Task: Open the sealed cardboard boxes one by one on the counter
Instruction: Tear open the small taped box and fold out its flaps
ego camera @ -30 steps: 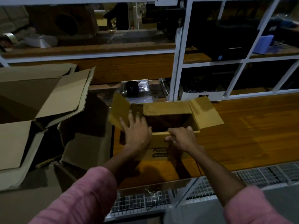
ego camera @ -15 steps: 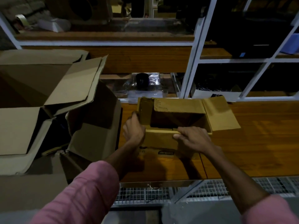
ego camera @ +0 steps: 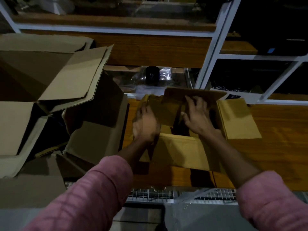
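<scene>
I see both hands now inside the small cardboard box: right hand moved off the near flap, fingers spread, relaxed; left hand blurred, grip unclear.

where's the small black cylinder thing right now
In the head view the black cylinder stands on clear plastic bags at the back of the counter, just behind the small open box and left of the white shelf post.

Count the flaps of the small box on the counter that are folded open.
4. Right flap lies flat on the counter; near flap hangs toward the person; far flap stands under the right hand; left flap by the left hand.
</scene>
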A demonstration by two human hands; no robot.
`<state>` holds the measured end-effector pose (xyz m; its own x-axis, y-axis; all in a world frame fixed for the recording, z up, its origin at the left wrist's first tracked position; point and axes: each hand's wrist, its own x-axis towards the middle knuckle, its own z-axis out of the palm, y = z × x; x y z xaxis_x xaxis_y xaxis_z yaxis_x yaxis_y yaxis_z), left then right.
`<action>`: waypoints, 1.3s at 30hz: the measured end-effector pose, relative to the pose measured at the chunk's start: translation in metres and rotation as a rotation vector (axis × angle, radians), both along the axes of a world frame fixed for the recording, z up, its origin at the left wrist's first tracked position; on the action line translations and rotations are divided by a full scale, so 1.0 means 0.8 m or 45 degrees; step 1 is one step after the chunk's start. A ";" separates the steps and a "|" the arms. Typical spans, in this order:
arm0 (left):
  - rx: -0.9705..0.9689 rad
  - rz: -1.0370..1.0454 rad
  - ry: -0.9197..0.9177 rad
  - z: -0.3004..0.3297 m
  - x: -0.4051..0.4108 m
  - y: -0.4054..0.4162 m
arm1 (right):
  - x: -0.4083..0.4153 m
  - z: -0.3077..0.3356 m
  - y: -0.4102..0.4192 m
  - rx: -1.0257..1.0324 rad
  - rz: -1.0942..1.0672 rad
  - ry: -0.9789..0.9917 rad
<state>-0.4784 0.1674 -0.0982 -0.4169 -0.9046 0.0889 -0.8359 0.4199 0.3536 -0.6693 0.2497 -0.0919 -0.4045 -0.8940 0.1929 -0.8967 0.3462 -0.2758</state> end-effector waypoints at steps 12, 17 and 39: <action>0.030 0.061 0.122 -0.002 -0.004 0.000 | -0.043 -0.016 -0.072 0.022 -0.176 0.300; 0.000 0.067 0.105 -0.001 -0.006 0.000 | -0.041 -0.008 -0.083 0.122 -0.226 0.292; -0.558 -0.785 -0.285 -0.024 0.050 0.033 | 0.054 -0.041 0.132 0.093 0.023 0.369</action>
<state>-0.4385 0.1939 -0.1170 -0.8818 -0.4065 0.2390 -0.4388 0.8929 -0.1004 -0.6262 0.3552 -0.1246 -0.3260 -0.9163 0.2328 -0.9406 0.3390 0.0173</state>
